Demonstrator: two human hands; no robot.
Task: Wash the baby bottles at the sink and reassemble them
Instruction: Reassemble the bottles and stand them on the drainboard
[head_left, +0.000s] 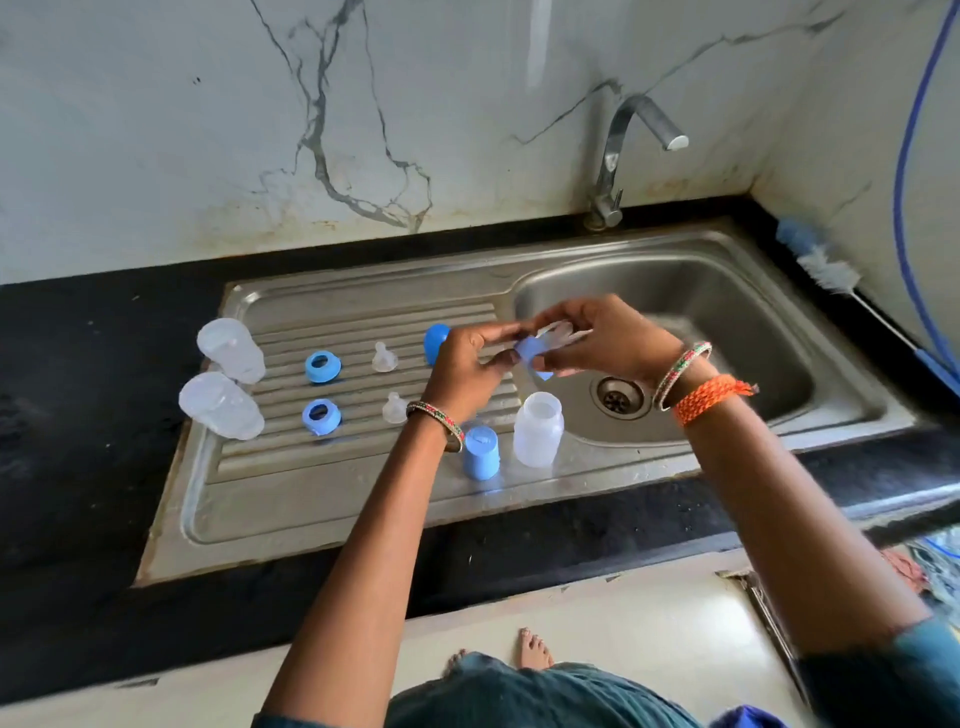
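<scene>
Above the seam between drainboard and basin, my left hand (470, 364) and my right hand (597, 338) together hold a blue ring (532, 353) and a clear teat (558, 332); both pinch them, blurred by motion. An open clear bottle (537, 428) stands upright by the basin's front rim, a blue cap (482, 452) beside it. On the ribbed drainboard (363, 467) lie two clear bottles (231, 351) (221, 405) on their sides, two blue rings (322, 367) (321, 415), two clear teats (384, 357) (395, 408) and another blue cap (435, 343), partly behind my left hand.
The steel basin (727, 312) with its drain (621, 397) sits right of the drainboard, the tap (623, 156) behind it. A bottle brush (831, 270) lies on the black counter (78, 415) at the right. A blue hose (904, 182) runs down the right wall.
</scene>
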